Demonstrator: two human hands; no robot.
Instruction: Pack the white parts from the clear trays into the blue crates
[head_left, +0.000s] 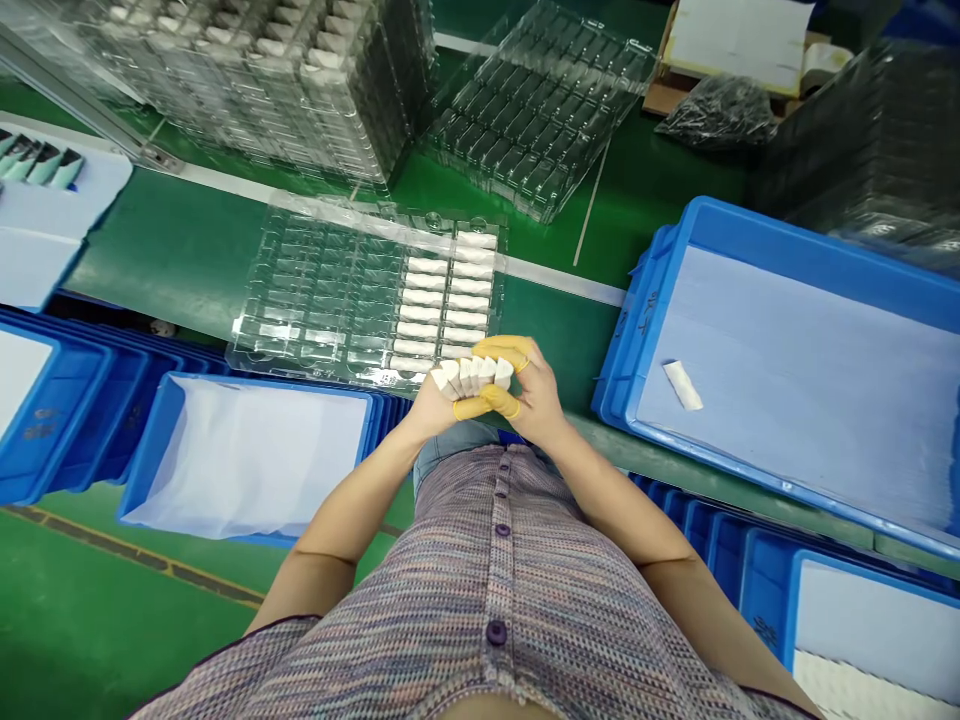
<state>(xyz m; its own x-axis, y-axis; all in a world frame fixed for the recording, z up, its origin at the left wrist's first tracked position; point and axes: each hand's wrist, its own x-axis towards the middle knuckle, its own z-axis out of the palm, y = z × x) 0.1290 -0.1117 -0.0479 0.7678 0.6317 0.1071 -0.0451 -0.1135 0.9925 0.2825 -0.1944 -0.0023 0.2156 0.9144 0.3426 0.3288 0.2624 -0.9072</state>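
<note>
Your left hand [433, 412] and right hand [541, 398]: closed on a row of white pieces [474, 375], held between them; just beyond your grip, one clear tray [322, 290], part-filled; right of your grip, one blue bin [795, 243], single white roll [682, 386] inside.

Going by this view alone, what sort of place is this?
Likely a factory workstation: a clear tray partly filled with white pieces, a tall stack of filled trays behind it, and a large blue bin.
</note>
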